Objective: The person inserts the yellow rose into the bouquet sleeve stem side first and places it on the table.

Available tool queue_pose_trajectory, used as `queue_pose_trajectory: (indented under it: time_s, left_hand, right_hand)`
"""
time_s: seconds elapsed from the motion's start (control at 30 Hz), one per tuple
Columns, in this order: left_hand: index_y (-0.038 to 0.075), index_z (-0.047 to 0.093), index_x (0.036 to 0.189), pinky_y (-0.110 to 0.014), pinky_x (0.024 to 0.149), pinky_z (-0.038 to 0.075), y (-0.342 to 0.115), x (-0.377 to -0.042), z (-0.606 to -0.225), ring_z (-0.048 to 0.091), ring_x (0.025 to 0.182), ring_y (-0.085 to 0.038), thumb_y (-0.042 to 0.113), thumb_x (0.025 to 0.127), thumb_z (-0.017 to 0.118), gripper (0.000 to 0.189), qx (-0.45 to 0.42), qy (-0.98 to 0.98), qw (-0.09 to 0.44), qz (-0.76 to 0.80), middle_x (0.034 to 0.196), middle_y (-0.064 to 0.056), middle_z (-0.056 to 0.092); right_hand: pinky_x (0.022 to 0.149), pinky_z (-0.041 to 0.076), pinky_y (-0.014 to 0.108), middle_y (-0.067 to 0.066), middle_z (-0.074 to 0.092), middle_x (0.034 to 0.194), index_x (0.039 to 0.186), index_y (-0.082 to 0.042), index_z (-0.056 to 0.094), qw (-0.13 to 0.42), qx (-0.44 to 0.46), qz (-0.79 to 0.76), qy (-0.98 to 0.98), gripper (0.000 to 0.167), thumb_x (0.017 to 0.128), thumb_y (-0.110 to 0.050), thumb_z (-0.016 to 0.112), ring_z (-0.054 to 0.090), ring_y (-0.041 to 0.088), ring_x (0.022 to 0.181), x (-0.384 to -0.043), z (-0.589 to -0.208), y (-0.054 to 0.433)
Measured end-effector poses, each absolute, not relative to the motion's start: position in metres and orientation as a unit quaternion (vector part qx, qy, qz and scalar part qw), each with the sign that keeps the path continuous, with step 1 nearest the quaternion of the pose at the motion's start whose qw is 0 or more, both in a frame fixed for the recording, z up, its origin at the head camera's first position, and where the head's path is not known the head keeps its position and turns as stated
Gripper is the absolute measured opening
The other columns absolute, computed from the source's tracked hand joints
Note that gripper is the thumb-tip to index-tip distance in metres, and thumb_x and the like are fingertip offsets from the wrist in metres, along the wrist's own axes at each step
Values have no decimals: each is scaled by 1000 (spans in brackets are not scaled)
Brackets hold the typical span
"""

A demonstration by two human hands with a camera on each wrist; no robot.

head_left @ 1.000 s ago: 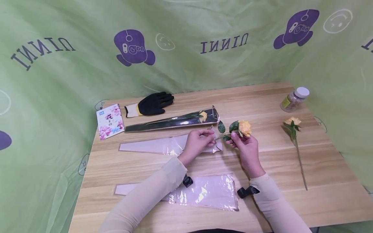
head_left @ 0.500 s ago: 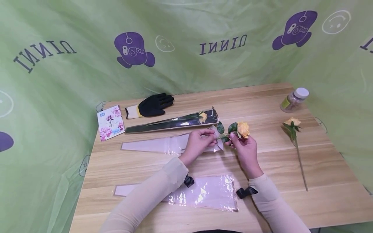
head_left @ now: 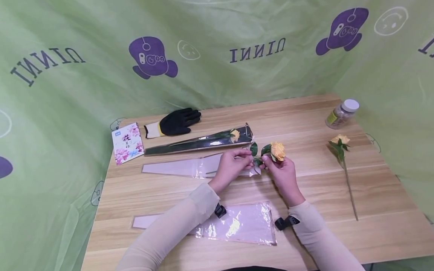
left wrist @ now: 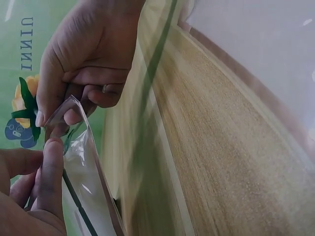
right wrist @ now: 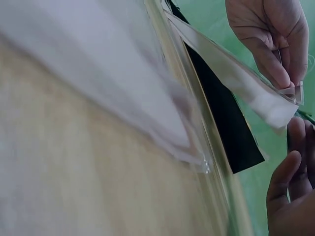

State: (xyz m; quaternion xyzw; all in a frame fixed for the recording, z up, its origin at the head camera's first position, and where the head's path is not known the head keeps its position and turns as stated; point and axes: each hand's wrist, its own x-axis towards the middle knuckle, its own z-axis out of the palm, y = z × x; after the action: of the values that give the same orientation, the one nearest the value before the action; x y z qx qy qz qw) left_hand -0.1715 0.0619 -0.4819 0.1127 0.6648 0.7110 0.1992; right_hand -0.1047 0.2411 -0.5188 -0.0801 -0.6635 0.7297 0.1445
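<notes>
A yellow artificial rose (head_left: pixel 278 151) with green leaves is held by its stem just below the bloom, pinched by my right hand (head_left: pixel 284 176). My left hand (head_left: pixel 232 167) pinches the open end of a clear-fronted flower sleeve (head_left: pixel 179 168) with thumb and fingers. In the left wrist view, the rose's green stem (left wrist: pixel 80 204) runs inside the sleeve. The right wrist view has the sleeve's mouth (right wrist: pixel 280 110) raised between the left hand (right wrist: pixel 275 39) and the right hand (right wrist: pixel 295 187). Part of the stem is hidden behind the left hand.
A second flower sleeve (head_left: pixel 240 226) lies near the front, under the left forearm. Behind are a dark sleeve with a rose (head_left: pixel 203 141), a black glove (head_left: pixel 178 121) and a floral booklet (head_left: pixel 127 143). To the right are another yellow rose (head_left: pixel 340 142) and a lidded jar (head_left: pixel 342 113).
My right hand has moved slightly left with the rose, bringing bloom and leaves closer to my left hand. The stem now shows further along inside the sleeve. My left hand stays at the opening.
</notes>
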Motion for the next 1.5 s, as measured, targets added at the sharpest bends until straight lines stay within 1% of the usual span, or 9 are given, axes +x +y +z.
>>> queue_pose_trajectory:
  time_s: [0.1,0.17,0.3,0.4,0.6,0.83,1.1,1.27,1.5]
  left_hand:
    - [-1,73,112,-35,76,63,61,-172,-482,74,79,-24,-1,90,74,22,113,665,198,711,93,-11,72]
    - [-2,73,112,-36,76,63,60,-173,-481,74,79,-24,-1,91,74,22,112,664,199,711,94,-11,72]
    - [-2,73,113,-35,76,63,58,-173,-480,74,79,-23,-1,91,74,22,113,666,199,710,94,-12,71]
    - [-1,73,112,-35,76,63,57,-174,-479,73,79,-23,-1,91,74,21,117,670,200,705,94,-11,71]
    - [-2,73,112,-41,78,62,55,-174,-479,73,77,-21,-2,91,73,21,122,679,200,696,92,-11,71]
    - [-4,73,108,-33,71,63,54,-172,-476,73,73,-21,-4,90,73,18,135,682,196,692,91,-11,71]
    - [-3,73,107,-33,70,63,51,-173,-473,73,74,-21,-3,89,74,18,142,686,197,686,90,-10,73]
    - [-5,73,107,-34,70,63,49,-173,-468,73,74,-21,-3,90,74,17,160,691,197,677,88,-9,74]
    - [-3,74,105,-34,69,63,49,-171,-466,73,72,-20,-3,90,73,15,172,696,191,670,86,-7,74]
  right_hand:
    - [73,59,32,16,73,101,120,8,63,109,-65,748,-651,33,100,-18,68,71,30,83,-103,-517,246]
    - [74,59,32,16,72,106,125,9,60,78,-37,768,-635,43,104,-29,60,70,31,89,-101,-515,253]
    - [77,55,35,19,68,118,138,5,50,12,37,803,-595,67,109,-52,27,66,31,97,-101,-511,267]
    - [76,52,35,17,67,121,142,-4,48,-13,63,811,-581,66,110,-51,16,65,29,98,-102,-509,273]
    - [74,54,33,15,70,115,135,-3,56,-15,55,808,-587,53,112,-41,27,66,25,93,-100,-505,274]
    - [72,55,31,14,73,108,124,4,63,-18,53,771,-634,47,112,-33,36,68,24,88,-99,-505,274]
    - [71,54,31,9,70,89,101,-7,74,4,24,742,-670,28,109,-19,49,60,21,76,-99,-497,278]
    - [69,54,30,15,70,88,104,-9,75,2,3,713,-701,19,106,-15,56,61,22,78,-104,-495,275]
    - [69,55,32,21,68,87,116,9,66,22,-22,660,-751,29,103,-17,63,63,29,79,-106,-495,272]
